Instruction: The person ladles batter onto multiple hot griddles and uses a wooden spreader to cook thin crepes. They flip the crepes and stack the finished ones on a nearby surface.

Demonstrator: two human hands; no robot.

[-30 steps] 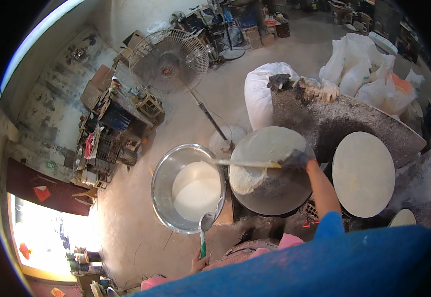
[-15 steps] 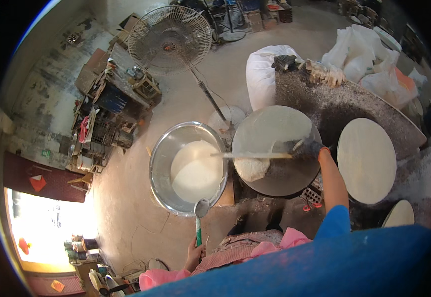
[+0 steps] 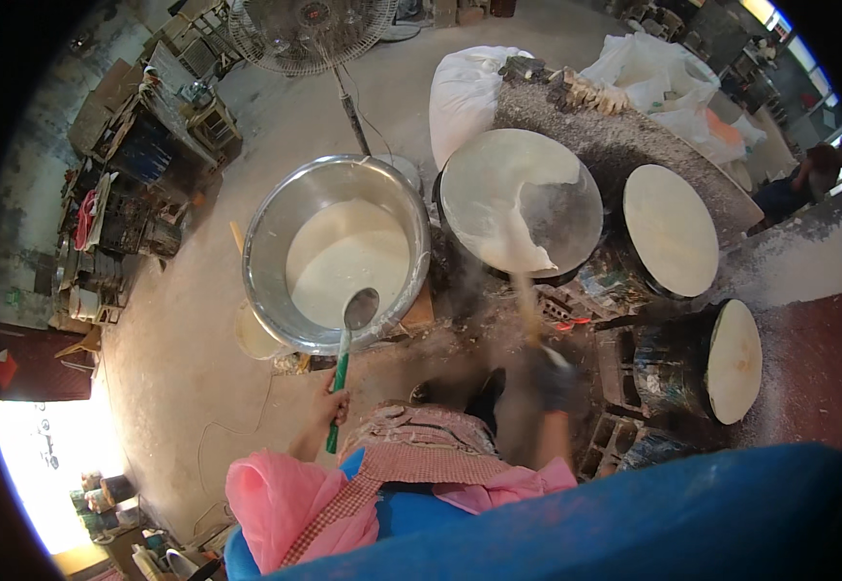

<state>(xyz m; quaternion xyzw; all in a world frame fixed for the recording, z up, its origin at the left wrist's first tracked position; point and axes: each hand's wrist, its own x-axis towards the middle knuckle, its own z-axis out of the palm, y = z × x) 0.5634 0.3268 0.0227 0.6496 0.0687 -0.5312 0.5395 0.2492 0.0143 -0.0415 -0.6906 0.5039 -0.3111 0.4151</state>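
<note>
My left hand (image 3: 332, 402) is closed round the green handle of a metal ladle (image 3: 361, 308), whose bowl rests over the near rim of a large metal basin (image 3: 264, 281). Pale batter (image 3: 348, 257) fills the basin's bottom. My right hand (image 3: 555, 380), in a dark glove and smeared by motion, grips a wooden spreader (image 3: 527, 312). The spreader's far end is at the near edge of a round griddle (image 3: 558, 225). White batter (image 3: 506, 237) covers the griddle's left and far parts, while a dark grey patch shows at its right.
To the right stand two more round tops coated pale, a middle one (image 3: 671, 230) and a nearer one (image 3: 736, 361). A standing fan (image 3: 313, 29) and a white sack (image 3: 465, 102) are beyond. Cluttered shelves (image 3: 140, 174) line the left wall.
My right hand has drawn the spreader from across the griddle toward me, turning it lengthwise. Batter has spread over the griddle's near left. The view has shifted; the ladle stays in my left hand.
</note>
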